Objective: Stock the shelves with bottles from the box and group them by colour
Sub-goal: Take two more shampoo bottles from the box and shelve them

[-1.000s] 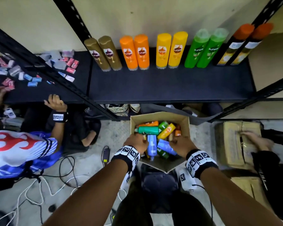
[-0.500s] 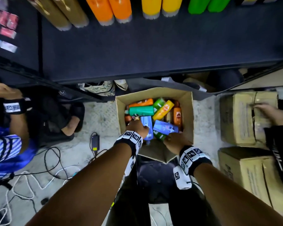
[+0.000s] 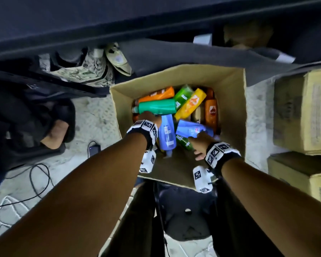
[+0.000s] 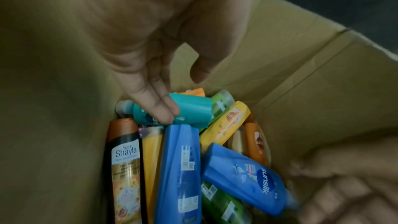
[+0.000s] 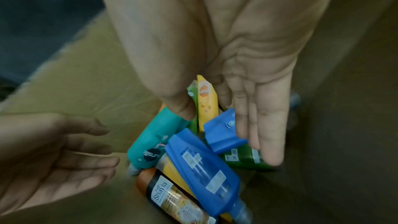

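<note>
While both arms reach down from the person's seat, the scene reads as follows.

Box: an open brown cardboard box (image 3: 230,101) stands on the concrete floor (image 3: 93,123), just below the dark shelf edge (image 3: 119,28); bottles lie jumbled inside it.

Left hand: the left hand (image 4: 163,60) is in the box with its fingers (image 4: 165,110) straight and together, their tips resting on the teal plastic bottle (image 3: 157,107); the thumb stands apart and nothing is gripped.

Right hand: the right hand (image 5: 243,77) is spread flat, fingers (image 5: 269,135) extended over the shorter blue plastic bottle (image 4: 243,176), which lies tilted on a green bottle (image 4: 221,205); whether they touch it cannot be told, and they hold nothing.

Other bottles: a long blue bottle (image 3: 166,135) lies between the two hands, label side up; a yellow bottle (image 3: 190,104), two orange bottles (image 3: 210,112) and a black-and-orange "Shayla" bottle (image 4: 125,164) lie around it.

Surroundings: closed cardboard cartons (image 3: 302,112) stand to the right of the box, cables (image 3: 39,179) trail on the floor to the left.
</note>
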